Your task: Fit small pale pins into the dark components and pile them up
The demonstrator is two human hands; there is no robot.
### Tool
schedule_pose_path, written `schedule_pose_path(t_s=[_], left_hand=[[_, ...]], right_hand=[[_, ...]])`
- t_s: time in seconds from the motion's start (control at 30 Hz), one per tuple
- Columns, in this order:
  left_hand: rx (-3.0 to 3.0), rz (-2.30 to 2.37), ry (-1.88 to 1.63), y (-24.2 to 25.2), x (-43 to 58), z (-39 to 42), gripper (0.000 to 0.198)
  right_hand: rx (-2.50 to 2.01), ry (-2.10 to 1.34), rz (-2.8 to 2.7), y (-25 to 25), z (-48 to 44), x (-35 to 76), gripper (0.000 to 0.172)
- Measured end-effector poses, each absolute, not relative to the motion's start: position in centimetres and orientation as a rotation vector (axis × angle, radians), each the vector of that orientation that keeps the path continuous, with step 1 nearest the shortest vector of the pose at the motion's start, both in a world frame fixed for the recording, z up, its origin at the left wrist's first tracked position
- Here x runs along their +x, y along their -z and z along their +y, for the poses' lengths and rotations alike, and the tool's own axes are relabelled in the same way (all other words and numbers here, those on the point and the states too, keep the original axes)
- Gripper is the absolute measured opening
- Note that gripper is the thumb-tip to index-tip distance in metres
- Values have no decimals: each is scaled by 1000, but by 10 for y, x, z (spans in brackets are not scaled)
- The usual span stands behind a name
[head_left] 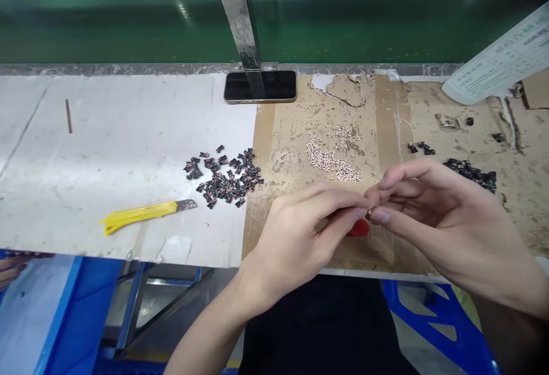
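Observation:
My left hand (295, 232) and my right hand (446, 215) meet over the cardboard, thumbs and forefingers pinched together at the fingertips. Whatever sits in the pinch is too small and too covered to name. A red rounded thing (359, 228) shows just below the left fingertips; whether it is held or lies on the cardboard I cannot tell. Beyond the hands lies a scatter of tiny pinkish pieces (321, 158). Small black pieces with copper-coloured bits (229, 183) form a pile left of my left hand. Another pile of black pieces (472, 174) is partly behind my right hand.
A yellow utility knife (143, 215), blade out, lies on the white board at left. A phone (260, 87) rests by a metal post (240, 15) at the back. A thin brown strip (68, 116) lies far left. At right leans a whitish printed container (500, 58).

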State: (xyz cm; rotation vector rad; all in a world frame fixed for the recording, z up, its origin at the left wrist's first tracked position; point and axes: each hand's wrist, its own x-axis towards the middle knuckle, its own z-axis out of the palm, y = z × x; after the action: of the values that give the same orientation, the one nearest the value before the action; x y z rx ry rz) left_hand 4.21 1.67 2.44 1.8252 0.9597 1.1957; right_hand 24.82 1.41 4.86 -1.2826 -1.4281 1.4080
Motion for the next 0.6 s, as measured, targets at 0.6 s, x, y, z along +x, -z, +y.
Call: schedule_pose_path(t_s=[0.6], left_hand=[[2285,974,-1208,-26,38,16,12]], right_hand=[[-1380,-1158,-1561,-58,12,243,26]])
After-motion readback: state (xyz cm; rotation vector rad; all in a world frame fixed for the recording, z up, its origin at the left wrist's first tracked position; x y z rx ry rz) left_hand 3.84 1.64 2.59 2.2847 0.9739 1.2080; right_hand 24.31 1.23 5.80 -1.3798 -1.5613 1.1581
